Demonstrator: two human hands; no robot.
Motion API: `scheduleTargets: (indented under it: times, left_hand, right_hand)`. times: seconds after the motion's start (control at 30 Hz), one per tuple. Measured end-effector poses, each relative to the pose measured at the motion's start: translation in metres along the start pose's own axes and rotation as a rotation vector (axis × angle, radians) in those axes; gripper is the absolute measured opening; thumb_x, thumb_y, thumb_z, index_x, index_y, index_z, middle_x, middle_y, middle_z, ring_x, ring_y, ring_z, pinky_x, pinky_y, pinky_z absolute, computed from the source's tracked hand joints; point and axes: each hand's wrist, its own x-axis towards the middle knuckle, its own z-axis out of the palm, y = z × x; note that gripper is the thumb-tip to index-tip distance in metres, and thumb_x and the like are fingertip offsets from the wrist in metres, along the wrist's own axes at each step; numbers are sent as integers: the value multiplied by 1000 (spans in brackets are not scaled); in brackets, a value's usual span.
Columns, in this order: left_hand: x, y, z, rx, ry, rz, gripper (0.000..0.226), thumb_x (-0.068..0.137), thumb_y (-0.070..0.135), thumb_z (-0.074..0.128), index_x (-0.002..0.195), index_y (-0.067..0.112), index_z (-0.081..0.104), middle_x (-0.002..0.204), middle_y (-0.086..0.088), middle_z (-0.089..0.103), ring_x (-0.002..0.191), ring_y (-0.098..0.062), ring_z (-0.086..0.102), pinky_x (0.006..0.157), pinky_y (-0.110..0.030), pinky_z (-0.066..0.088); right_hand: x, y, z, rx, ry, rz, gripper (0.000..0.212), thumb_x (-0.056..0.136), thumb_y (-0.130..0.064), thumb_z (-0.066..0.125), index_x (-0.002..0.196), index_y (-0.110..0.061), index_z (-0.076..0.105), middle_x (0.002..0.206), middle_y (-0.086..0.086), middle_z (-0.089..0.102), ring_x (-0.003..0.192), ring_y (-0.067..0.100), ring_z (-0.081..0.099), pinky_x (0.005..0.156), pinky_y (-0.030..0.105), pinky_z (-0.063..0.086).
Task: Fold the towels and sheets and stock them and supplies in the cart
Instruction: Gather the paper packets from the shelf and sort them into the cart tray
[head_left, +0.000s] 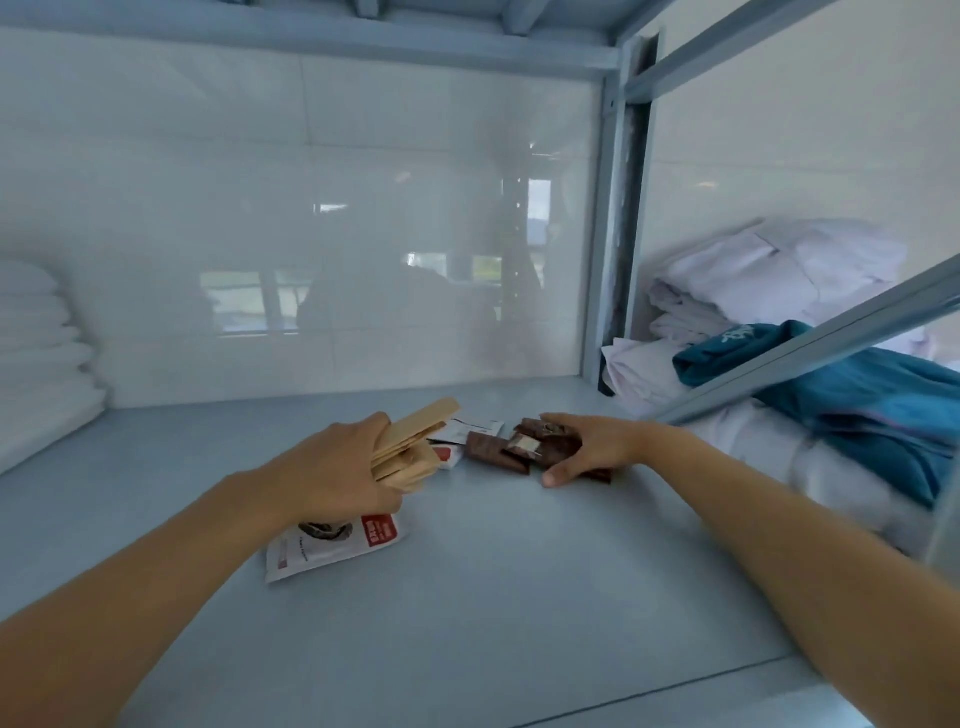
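On the shelf (467, 597), folded white towels (36, 343) are stacked far left of the left hand (332, 467), whose fingers hold a bundle of tan sachets (410, 441). A white-and-red packet (332, 545) lies under that hand. The right hand (587, 447) has fingers curled over brown sachets (524, 444). Beyond them to the right, white sheets (753, 280) and a teal cloth (857, 395) are piled.

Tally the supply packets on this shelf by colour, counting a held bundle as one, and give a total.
Tan packets: 1 bundle, gripped in the left hand
Brown packets: 1 cluster under the right hand; the number of packets in it cannot be told
White-and-red packets: 3, namely the large one below the left hand and two small ones between the hands
Total: 5 groups
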Motion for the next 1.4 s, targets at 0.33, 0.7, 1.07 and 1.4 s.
scheduleTargets:
  times: [0.33,0.7,1.07,1.4]
  left_hand:
    - [-7,-6,9,120,69,39,49,56,62,58,97,40,41,77,14,62,62,-4,60,55,-28,46]
    - [-12,-8,12,180,110,81,50,58,58,64,99,40,40,78,13,60,63,-5,58,53,-29,42]
    - [-16,-4,8,147,87,100,49,58,57,61,99,38,42,78,12,61,64,-7,59,54,-29,43]
    - [-18,-3,14,141,73,114,49,59,62,64,96,39,41,78,13,60,65,-8,59,56,-32,47]
  right_hand:
    - [-2,-6,-1,-165,150,-89,72,80,-63,77,143,-37,55,145,-6,54,126,17,53,104,33,40]
    - [-27,-2,-19,-197,-48,134,124,52,-69,90,157,-38,31,154,-4,41,123,22,55,90,39,61]
    - [-25,-3,-16,-106,267,-47,65,68,-42,87,127,-25,66,101,-8,66,88,12,68,79,34,60]
    - [-4,-9,10,-95,154,-55,84,80,-61,78,150,-27,47,138,-4,55,116,14,54,102,30,41]
